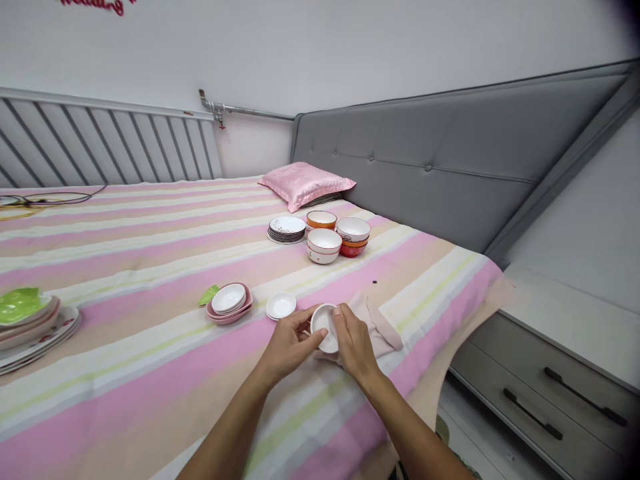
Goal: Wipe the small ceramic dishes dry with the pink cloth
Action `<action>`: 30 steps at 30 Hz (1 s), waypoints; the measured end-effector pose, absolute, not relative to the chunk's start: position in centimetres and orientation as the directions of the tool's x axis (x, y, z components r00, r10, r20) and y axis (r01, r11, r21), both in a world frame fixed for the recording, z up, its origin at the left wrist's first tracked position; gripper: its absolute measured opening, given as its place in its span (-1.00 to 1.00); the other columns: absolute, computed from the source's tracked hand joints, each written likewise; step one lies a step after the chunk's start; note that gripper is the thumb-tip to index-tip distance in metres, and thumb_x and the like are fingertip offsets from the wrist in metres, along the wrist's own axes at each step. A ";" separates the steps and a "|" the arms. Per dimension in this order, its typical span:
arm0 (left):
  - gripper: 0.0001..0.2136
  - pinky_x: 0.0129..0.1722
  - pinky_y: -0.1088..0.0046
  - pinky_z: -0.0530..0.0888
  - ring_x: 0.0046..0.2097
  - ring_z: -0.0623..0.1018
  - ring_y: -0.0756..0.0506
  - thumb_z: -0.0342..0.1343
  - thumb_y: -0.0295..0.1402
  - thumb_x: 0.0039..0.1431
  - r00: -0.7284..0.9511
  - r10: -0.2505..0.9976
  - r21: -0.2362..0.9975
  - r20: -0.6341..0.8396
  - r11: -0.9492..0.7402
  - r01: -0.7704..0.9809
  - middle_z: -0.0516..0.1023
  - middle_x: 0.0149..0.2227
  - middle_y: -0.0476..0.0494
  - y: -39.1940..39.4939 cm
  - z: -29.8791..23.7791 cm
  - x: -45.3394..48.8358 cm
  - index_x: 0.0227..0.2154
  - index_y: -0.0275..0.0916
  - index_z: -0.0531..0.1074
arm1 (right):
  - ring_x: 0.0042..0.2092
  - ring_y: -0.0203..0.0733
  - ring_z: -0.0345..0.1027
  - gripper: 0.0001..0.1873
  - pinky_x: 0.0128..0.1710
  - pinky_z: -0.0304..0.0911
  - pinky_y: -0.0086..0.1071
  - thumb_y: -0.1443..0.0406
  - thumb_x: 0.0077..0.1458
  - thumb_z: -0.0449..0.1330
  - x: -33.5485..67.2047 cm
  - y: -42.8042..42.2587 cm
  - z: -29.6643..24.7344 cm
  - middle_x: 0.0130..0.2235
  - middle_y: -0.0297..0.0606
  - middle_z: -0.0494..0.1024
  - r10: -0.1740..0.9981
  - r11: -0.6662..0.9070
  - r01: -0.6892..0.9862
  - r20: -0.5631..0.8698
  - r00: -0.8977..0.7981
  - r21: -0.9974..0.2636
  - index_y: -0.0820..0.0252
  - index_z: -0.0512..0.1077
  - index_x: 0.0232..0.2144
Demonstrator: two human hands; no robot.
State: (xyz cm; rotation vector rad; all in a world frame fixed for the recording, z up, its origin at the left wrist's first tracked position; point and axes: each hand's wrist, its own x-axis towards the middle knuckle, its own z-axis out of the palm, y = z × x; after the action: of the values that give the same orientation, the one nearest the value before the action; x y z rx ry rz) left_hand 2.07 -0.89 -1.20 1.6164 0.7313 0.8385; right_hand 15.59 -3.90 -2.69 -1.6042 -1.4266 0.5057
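Both my hands hold one small white dish (323, 323) just above the striped bedsheet (150, 360). My left hand (289, 345) grips its left rim, thumb on the edge. My right hand (353, 341) closes over its right side, and a pale pink cloth (380, 325) lies under and beside that hand. Whether the right hand also pinches the cloth I cannot make out. Just left of the hands sits another small white dish (281, 305). Further left is a stack of small dishes (229, 302), white on pink.
Several bowls (339, 238) and a stack of patterned plates (287, 229) stand near a pink pillow (305, 183) by the grey headboard (450, 160). Larger plates with a green dish (30, 323) sit at the far left. A grey drawer unit (545, 393) is off the bed's right edge.
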 end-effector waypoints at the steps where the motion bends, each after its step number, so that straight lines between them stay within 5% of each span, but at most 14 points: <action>1: -0.55 -0.26 0.40 0.41 -0.19 0.45 -0.14 0.05 -0.31 0.07 0.557 0.818 0.980 0.145 -0.195 0.033 0.47 -0.18 -0.21 -0.9 -1.1 2.0 0.05 -0.29 0.27 | -0.51 -0.27 0.18 -0.69 -0.51 -0.06 -0.45 0.15 0.19 -0.22 15.6 -3.9 -2.8 -0.59 -0.43 0.26 0.936 0.073 0.574 0.256 0.244 -0.815 0.11 0.14 -0.51; 11: -0.62 -0.04 0.31 0.29 -0.05 0.39 -0.18 -0.06 -0.47 0.04 0.509 0.832 0.930 0.220 -0.336 0.147 0.45 -0.05 -0.17 -0.2 -1.1 0.8 -0.06 -0.24 0.41 | -0.50 -0.25 0.23 -0.71 -0.54 -0.13 -0.46 0.20 0.21 -0.24 15.4 -4.0 -2.7 -0.51 -0.36 0.40 0.955 0.140 0.783 0.292 0.055 -0.606 0.14 0.22 -0.35; 19: -0.57 -0.10 0.37 0.33 -0.19 0.46 -0.11 -0.19 -0.55 0.05 0.600 0.760 0.869 0.249 -0.450 0.208 0.53 -0.15 -0.09 -0.4 -0.3 0.4 -0.07 -0.21 0.42 | -0.44 -0.20 0.31 -0.76 -0.53 -0.17 -0.45 0.24 0.22 -0.22 14.5 -4.4 -2.9 -0.44 -0.31 0.46 0.945 0.249 0.858 0.307 -0.114 -0.450 0.12 0.22 -0.24; 24: -0.60 0.01 0.32 0.27 0.01 0.37 -0.16 -0.06 -0.47 0.04 0.496 0.839 0.925 0.225 -0.343 0.160 0.42 0.00 -0.16 -0.3 -0.8 0.8 -0.02 -0.24 0.36 | -0.48 -0.22 0.27 -0.75 -0.54 -0.19 -0.44 0.22 0.21 -0.23 14.7 -4.2 -2.7 -0.48 -0.34 0.43 0.948 0.151 0.829 0.316 0.033 -0.539 0.13 0.20 -0.33; 30: -0.56 -0.21 0.37 0.41 -0.19 0.46 -0.11 0.12 -0.37 -0.02 0.424 0.903 0.997 0.075 -0.074 -0.017 0.49 -0.23 -0.23 -0.6 -0.9 1.9 -0.02 -0.35 0.29 | -0.52 -0.26 0.21 -0.71 -0.55 -0.09 -0.46 0.14 0.19 -0.21 15.9 -3.3 -3.5 -0.56 -0.39 0.31 0.924 0.012 0.608 0.242 0.297 -0.794 0.13 0.15 -0.46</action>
State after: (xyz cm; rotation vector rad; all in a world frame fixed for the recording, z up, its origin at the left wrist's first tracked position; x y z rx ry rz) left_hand 1.88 -0.56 -0.92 1.4396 0.8422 0.9323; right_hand 15.89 -3.28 -3.48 -1.6910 -1.4052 0.4535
